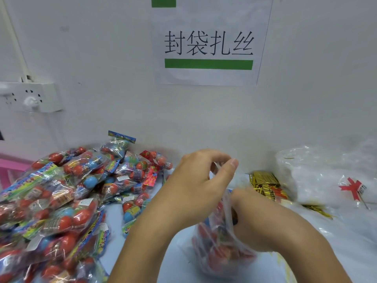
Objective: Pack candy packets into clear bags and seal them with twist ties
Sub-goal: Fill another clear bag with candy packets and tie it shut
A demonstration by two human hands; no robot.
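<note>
Two bare hands work close together over a pale blue table (155, 203), just in front of a white wall (204, 119). Open room is scarce: a bare strip of table shows between the left forearm and the heap at the left, and a smaller patch lies below the bag near the bottom edge.

On the left, a large heap of candy packets (61, 190) with red and blue balls in clear wrap spreads from the wall to the bottom edge, and its nearest packets lie just beside the left forearm. A pink rim (12, 164) shows behind the heap. To the right of the hands, a bundle of gold twist ties (264, 185) lies by the wall, with loose gold strands near it. Further right sits a pile of clear bags (326, 176), one with a red mark. A white power strip (32, 97) and a paper sign (210, 41) with black characters and a green bar hang on the wall.

The clear bag (222, 248), holding red candy, stands on the table under the hands. The left hand (195, 182) pinches the bag's top edge between thumb and curled fingers, lifting it. The right hand (263, 219) curls around the gathered neck of the bag lower down, its fingertips hidden behind the plastic.
</note>
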